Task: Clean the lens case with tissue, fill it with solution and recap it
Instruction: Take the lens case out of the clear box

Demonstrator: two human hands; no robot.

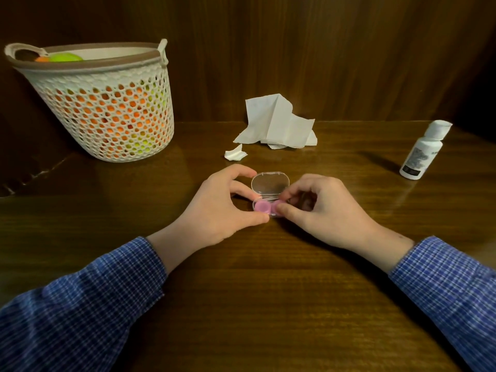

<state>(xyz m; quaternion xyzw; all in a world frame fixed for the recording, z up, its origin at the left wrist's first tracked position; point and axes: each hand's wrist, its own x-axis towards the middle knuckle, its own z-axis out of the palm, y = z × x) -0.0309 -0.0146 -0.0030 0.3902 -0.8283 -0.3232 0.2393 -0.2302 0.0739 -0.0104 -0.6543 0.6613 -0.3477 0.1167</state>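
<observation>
A small clear lens case lies on the wooden table with its lid standing open and two pink caps in its base. My left hand pinches the left end of the base between thumb and fingers. My right hand pinches the right pink cap with thumb and forefinger. A crumpled white tissue lies behind the case, with a small torn piece of tissue nearer. A white solution bottle, capped, stands at the right.
A white mesh basket holding orange and green balls stands at the back left. A dark wooden wall rises right behind the table's far edge. Bare tabletop stretches between my forearms.
</observation>
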